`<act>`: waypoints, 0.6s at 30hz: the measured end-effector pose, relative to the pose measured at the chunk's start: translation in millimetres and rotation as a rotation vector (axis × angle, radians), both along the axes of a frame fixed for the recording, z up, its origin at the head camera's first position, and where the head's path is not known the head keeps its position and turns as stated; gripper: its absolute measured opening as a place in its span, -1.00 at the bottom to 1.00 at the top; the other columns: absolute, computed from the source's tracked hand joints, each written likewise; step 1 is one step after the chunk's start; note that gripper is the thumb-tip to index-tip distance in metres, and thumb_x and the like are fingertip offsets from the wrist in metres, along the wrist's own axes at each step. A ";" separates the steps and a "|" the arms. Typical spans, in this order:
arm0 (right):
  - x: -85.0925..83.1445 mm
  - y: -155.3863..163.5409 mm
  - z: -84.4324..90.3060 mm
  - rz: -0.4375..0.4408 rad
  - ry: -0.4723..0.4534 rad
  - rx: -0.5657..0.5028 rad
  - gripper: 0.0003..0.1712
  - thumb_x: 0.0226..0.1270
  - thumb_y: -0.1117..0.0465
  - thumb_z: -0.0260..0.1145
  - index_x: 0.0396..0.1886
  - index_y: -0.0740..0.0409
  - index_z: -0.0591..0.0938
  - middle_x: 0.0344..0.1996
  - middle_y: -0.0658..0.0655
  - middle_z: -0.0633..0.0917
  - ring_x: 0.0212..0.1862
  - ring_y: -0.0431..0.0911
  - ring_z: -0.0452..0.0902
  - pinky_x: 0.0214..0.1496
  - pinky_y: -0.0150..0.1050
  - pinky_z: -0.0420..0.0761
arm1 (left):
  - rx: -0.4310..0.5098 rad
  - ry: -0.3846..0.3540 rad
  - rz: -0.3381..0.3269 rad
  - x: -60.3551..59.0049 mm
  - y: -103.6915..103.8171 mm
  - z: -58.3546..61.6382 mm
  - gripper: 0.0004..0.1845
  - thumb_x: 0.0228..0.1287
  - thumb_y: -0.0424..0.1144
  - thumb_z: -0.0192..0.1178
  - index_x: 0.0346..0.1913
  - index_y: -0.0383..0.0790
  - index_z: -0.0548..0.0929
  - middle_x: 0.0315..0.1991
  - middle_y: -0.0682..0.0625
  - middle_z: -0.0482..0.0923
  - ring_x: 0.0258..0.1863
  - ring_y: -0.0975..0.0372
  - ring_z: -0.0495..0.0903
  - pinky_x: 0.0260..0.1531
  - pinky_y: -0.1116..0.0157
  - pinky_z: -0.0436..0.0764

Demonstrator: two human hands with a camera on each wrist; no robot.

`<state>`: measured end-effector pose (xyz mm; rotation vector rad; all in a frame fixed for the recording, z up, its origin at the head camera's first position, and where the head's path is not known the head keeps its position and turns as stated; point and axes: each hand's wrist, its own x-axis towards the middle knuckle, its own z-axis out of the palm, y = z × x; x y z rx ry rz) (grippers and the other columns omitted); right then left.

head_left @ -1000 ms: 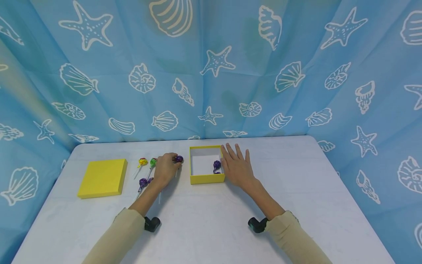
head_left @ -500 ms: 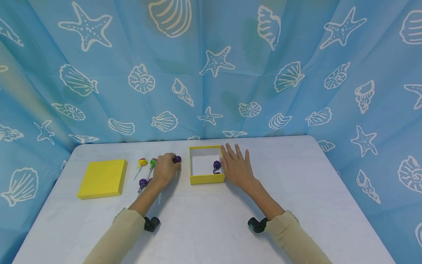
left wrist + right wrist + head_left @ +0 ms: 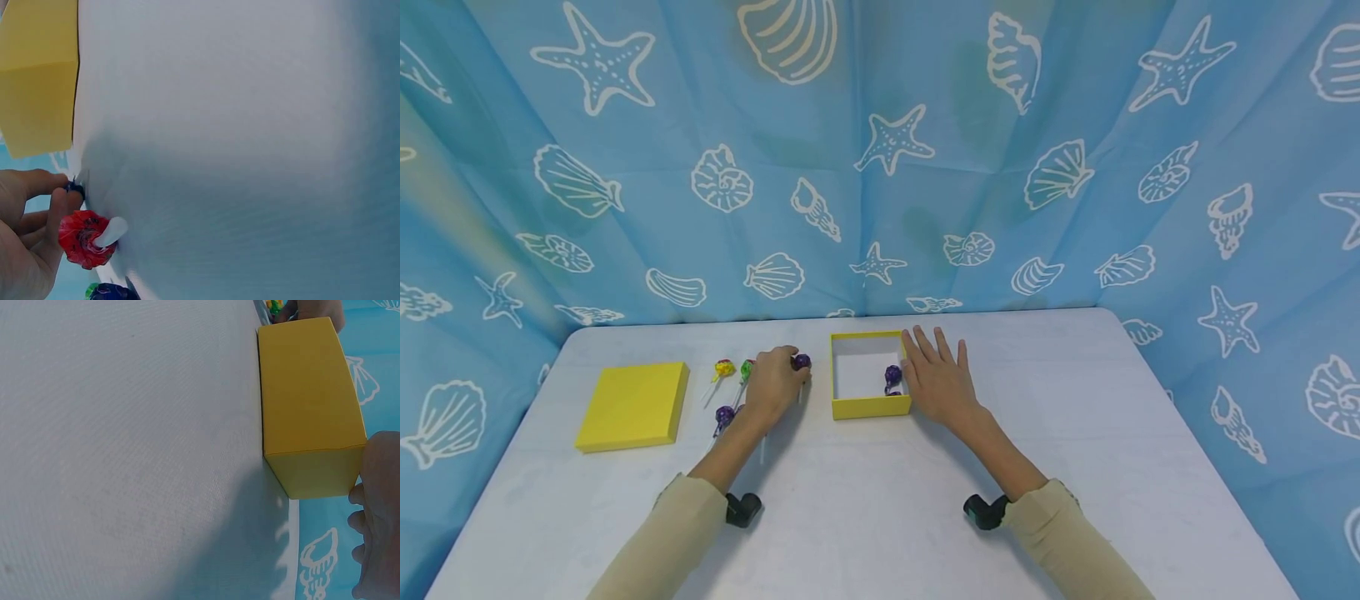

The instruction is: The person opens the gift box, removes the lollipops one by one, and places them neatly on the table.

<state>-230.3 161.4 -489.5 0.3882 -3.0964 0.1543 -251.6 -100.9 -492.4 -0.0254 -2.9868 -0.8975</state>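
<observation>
My left hand (image 3: 775, 383) pinches a purple-wrapped lollipop (image 3: 802, 362) between thumb and finger, left of the open yellow box (image 3: 871, 407). In the left wrist view, the fingertips close on its dark wrapper (image 3: 76, 189), low over the table, and a red-wrapped lollipop (image 3: 84, 240) shows right beside the hand. Inside the box, against its right side, lies another purple lollipop (image 3: 892, 375). My right hand (image 3: 942, 383) rests at the box's right wall with straight, spread fingers; the right wrist view shows it along the upper edge of the box (image 3: 312, 387).
A yellow lid (image 3: 634, 406) lies on the white table at the left. Between lid and left hand are a yellow lollipop (image 3: 724, 368), a green one (image 3: 747, 370) and a purple one (image 3: 724, 418); my left arm partly covers more. A blue shell-print curtain (image 3: 865, 192) hangs behind.
My left hand has shifted very slightly left with the purple lollipop in its pinch. The right hand and the box have stayed put.
</observation>
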 end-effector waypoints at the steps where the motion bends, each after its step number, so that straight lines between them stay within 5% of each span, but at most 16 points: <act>1: 0.0 0.0 0.1 -0.001 -0.003 -0.001 -0.34 0.65 -0.09 -0.31 0.62 0.01 0.03 0.57 0.12 0.04 0.56 0.20 -0.20 0.46 0.33 -0.17 | 0.006 0.007 -0.001 0.2 -0.5 1.2 -0.54 0.33 -0.30 0.31 0.21 -0.48 0.56 0.02 -0.35 0.64 -0.19 0.02 0.69 -0.06 0.06 0.66; 7: 0.1 -0.1 1.3 0.003 -0.003 -0.012 -0.34 0.65 -0.08 -0.31 0.62 0.01 0.03 0.57 0.12 0.03 0.56 0.20 -0.21 0.46 0.34 -0.18 | 0.075 0.060 -0.006 3.5 -1.3 14.4 -0.57 0.35 -0.27 0.28 0.19 -0.46 0.59 0.00 -0.33 0.65 -0.03 -0.07 0.67 -0.03 0.03 0.65; 14: -0.8 0.3 -0.1 0.001 0.002 -0.003 -0.34 0.65 -0.08 -0.30 0.62 0.01 0.03 0.57 0.12 0.03 0.56 0.20 -0.20 0.46 0.34 -0.19 | 0.175 0.243 -0.079 10.7 15.8 29.4 -0.66 0.28 -0.32 0.34 0.05 -0.47 0.68 -0.13 -0.28 0.71 -0.15 -0.04 0.73 -0.19 0.08 0.71; 18: -1.5 0.4 -1.4 0.002 -0.006 -0.012 -0.34 0.65 -0.09 -0.30 0.62 0.00 0.02 0.57 0.11 0.02 0.57 0.18 -0.26 0.46 0.34 -0.21 | 0.255 0.256 -0.143 16.2 33.4 35.8 -0.68 0.27 -0.35 0.36 0.03 -0.46 0.69 -0.13 -0.27 0.72 -0.18 -0.02 0.74 -0.24 0.15 0.72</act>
